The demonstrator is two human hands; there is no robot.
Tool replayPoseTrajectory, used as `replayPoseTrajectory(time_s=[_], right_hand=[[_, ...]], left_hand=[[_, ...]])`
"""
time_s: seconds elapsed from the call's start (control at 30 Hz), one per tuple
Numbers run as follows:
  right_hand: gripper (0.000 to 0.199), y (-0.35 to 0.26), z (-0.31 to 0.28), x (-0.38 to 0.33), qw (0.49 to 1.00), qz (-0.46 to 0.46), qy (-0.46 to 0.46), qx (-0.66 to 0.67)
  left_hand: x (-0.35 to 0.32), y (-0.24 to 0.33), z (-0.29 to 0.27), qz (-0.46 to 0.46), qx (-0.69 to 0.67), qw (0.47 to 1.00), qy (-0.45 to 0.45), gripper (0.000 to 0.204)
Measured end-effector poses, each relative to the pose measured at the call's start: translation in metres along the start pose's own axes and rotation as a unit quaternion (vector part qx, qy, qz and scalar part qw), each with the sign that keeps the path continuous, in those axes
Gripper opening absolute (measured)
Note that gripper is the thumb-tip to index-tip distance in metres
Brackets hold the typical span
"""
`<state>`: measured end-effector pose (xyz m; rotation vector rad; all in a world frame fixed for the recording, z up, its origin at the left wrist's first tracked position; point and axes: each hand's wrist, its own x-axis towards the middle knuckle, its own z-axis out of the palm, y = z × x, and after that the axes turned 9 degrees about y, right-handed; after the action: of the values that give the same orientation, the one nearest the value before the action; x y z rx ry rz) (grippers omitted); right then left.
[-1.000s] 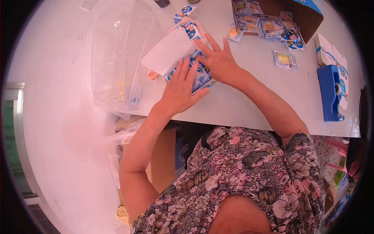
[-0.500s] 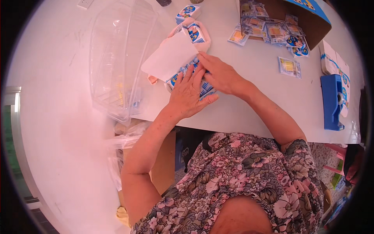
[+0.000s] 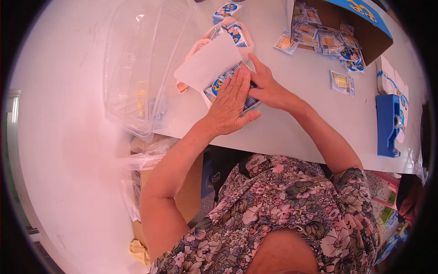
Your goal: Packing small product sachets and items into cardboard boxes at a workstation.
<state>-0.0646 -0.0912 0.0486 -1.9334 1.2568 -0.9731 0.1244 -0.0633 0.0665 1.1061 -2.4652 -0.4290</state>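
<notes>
A small white box with its white lid folded back lies before me, filled with blue-and-white snack packets. My left hand rests flat on the packets, its fingers stretched out side by side and the thumb apart. At the box's right side is my right hand, index finger and thumb spread; some of its fingertips are hidden behind the left hand. Just beyond the lid, more packets lie inside a pale pink, soft-looking rim.
Left of the box stands a large clear plastic container. An opened cardboard box at the far right spills wrapped packets. One loose packet lies nearer. A blue tape dispenser and white flat cartons are at right.
My right hand's index finger has come off the lid's corner and spread away from the other fingers. My left hand still presses flat on the packets. The whole view has shifted slightly.
</notes>
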Motion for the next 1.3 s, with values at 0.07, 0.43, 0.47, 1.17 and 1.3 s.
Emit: replayPoseTrajectory(time_s=[0.07, 0.43, 0.47, 1.17, 1.3], right_hand=[[0.055, 0.005, -0.009, 0.001, 0.982, 0.061, -0.017, 0.179], [0.049, -0.024, -0.044, 0.137, 0.802, 0.188, -0.354, 0.442], [0.049, -0.025, -0.035, 0.139, 0.799, 0.186, -0.360, 0.444], [0.040, -0.031, -0.021, 0.090, 0.917, -0.011, -0.372, 0.144], [0.044, -0.008, -0.009, 0.078, 0.916, -0.100, -0.352, 0.167]], left_hand=[[-0.001, 0.001, 0.000, 0.008, 0.023, 1.000, 0.000, 0.105], [0.001, 0.003, -0.006, 0.038, 0.078, 0.996, -0.032, 0.096], [0.001, 0.003, -0.006, 0.048, 0.077, 0.996, -0.027, 0.096], [-0.076, 0.014, 0.008, -0.118, -0.019, 0.967, 0.223, 0.054], [-0.080, 0.006, -0.005, -0.051, 0.035, 0.983, 0.173, 0.055]])
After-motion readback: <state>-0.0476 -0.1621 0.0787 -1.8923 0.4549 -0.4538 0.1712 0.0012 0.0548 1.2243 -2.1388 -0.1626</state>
